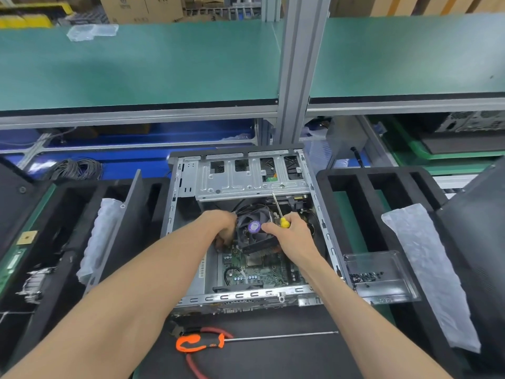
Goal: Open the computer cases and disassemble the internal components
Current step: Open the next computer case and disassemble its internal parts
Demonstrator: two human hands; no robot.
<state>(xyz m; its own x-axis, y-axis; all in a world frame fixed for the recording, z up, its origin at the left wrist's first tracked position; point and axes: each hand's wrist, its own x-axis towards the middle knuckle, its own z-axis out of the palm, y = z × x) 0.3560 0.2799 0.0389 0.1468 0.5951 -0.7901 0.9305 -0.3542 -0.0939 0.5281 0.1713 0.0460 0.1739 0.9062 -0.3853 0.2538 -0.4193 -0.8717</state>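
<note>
Right hand (292, 236) grips yellow screwdriver (281, 217) beside cooler fan (252, 231); left hand (224, 228) grip unclear.

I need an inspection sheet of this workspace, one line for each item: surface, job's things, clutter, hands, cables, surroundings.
Surface: black mat under the case, over a green bench.
Job's things: open computer case lying flat; CPU fan tilted above the motherboard; yellow-handled screwdriver.
Clutter: orange-handled screwdriver in front of the case; clear tray holding screws; plastic wrap on the right.
Hands: left hand reaches beside the fan, fingers blurred; right hand grips the yellow-handled screwdriver and touches the fan.
Cables: coiled grey cables at the back left.
Surroundings: green shelf, aluminium post.
</note>
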